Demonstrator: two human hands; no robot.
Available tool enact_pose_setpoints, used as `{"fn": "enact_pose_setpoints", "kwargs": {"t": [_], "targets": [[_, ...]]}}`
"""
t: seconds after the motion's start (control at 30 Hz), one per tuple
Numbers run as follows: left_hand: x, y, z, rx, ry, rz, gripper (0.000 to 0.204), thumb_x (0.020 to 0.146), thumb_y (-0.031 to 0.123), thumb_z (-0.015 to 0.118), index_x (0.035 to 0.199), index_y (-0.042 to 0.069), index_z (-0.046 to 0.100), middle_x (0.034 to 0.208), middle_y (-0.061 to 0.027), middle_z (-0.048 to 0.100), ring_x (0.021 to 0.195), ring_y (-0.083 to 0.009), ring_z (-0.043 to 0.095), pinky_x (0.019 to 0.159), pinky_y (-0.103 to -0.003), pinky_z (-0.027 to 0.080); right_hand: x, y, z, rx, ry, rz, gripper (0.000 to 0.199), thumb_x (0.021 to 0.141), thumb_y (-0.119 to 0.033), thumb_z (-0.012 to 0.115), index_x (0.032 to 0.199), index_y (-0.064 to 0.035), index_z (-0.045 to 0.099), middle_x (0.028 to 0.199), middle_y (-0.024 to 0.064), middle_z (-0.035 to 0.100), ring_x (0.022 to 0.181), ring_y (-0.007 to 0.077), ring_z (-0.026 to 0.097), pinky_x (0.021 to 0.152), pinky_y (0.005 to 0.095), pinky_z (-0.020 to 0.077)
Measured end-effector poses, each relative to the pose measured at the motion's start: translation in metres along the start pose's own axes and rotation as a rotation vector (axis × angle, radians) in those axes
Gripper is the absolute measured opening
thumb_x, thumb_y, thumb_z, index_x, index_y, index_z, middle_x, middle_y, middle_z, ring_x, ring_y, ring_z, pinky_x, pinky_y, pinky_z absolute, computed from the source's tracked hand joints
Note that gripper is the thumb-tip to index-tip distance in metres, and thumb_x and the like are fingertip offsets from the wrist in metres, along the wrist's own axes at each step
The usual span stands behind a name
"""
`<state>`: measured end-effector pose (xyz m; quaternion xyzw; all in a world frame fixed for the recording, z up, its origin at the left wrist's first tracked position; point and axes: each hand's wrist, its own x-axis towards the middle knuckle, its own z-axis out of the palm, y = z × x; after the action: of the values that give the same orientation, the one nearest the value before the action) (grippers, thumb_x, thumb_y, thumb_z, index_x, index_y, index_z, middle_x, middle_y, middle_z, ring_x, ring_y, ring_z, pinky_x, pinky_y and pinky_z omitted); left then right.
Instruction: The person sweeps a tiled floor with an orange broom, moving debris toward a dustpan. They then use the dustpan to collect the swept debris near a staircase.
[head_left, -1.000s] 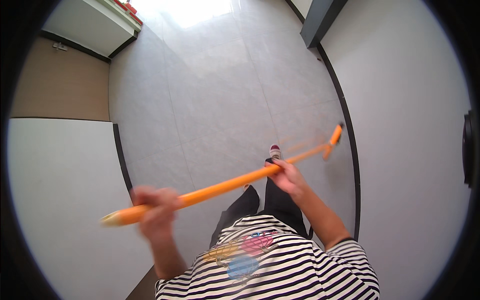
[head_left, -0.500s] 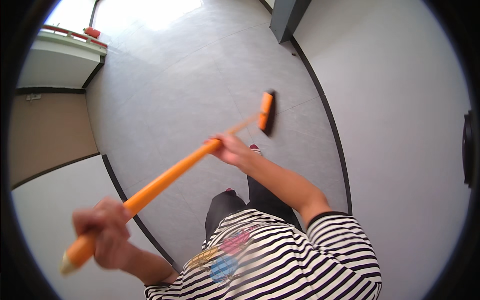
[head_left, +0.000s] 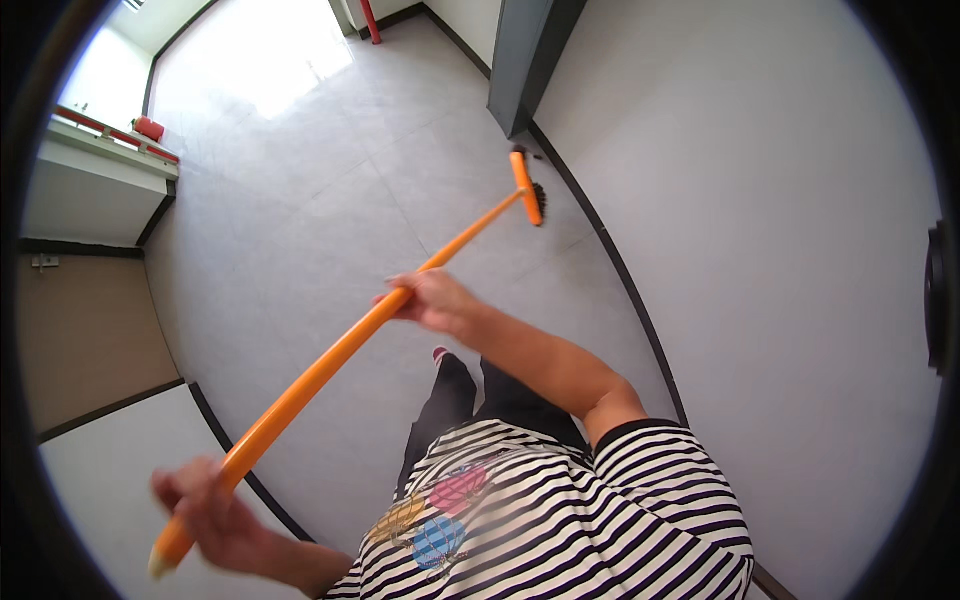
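The left hand is clamped round the top end of the orange broom, low by the white wall, and the right hand is closed on the handle's middle. The brush head rests on the grey tiled floor just beside the black skirting, near the dark door frame; open tiles spread leftward to the far ledge.

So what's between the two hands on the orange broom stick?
Only a bare stretch of the long orange broom handle runs between the left hand and the right hand, with grey tiled floor beneath, in the head view.
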<state>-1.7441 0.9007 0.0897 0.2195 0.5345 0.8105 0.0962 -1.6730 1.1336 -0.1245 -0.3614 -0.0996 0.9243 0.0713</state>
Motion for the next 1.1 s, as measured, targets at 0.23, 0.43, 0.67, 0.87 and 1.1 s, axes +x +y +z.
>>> {"fn": "enact_pose_setpoints", "kwargs": {"t": [0.23,0.43,0.67,0.87,1.1], "targets": [[0.055,-0.151,0.105,0.076,-0.231,-0.226,0.021,0.090,0.015,0.047,0.105,0.000,0.048,0.073,-0.0025,0.049,0.076,-0.0123,0.050,0.090,-0.040,0.039,0.111,-0.126,-0.108,-0.015,0.275,-0.190,0.004,0.078,0.000,0.047,0.080,0.0029,0.044,0.078,0.0151,0.052,0.072,0.0277,0.059,0.069,0.0426,0.0537],[0.120,-0.115,0.155,0.286,-0.233,-0.047,0.031,0.091,0.022,0.045,0.111,-0.002,0.044,0.070,-0.0028,0.047,0.072,-0.0138,0.047,0.083,-0.034,0.038,0.127,-0.173,-0.043,0.137,0.052,-0.086,0.005,0.078,0.000,0.047,0.078,0.0051,0.046,0.078,0.0144,0.052,0.074,0.0290,0.060,0.069,0.0418,0.0545],[0.126,-0.052,0.155,0.138,-0.250,-0.036,0.025,0.090,0.021,0.046,0.106,0.001,0.050,0.060,0.0011,0.036,0.062,-0.0108,0.036,0.071,-0.027,0.035,0.023,-0.174,-0.012,0.173,-0.035,0.046,0.011,0.084,-0.004,0.048,0.087,0.0066,0.045,0.092,0.0162,0.050,0.090,0.0291,0.057,0.086,0.0400,0.0490],[0.109,-0.152,0.200,0.133,-0.145,-0.331,0.017,0.071,-0.003,0.040,0.087,0.000,0.047,0.055,-0.0061,0.046,0.052,-0.0164,0.044,0.063,-0.031,0.041,0.062,-0.177,-0.131,0.210,0.272,0.161,0.006,0.078,0.001,0.050,0.080,0.0014,0.045,0.084,0.0138,0.051,0.080,0.0277,0.059,0.076,0.0399,0.0528],[0.140,-0.092,0.189,0.433,-0.168,0.007,0.019,0.071,0.004,0.046,0.089,0.000,0.043,0.049,-0.0019,0.039,0.047,-0.0126,0.037,0.057,-0.029,0.037,0.135,-0.148,-0.017,0.287,0.005,0.303,0.006,0.077,0.002,0.049,0.079,0.0017,0.043,0.081,0.0136,0.049,0.078,0.0285,0.056,0.076,0.0403,0.0514]]}}
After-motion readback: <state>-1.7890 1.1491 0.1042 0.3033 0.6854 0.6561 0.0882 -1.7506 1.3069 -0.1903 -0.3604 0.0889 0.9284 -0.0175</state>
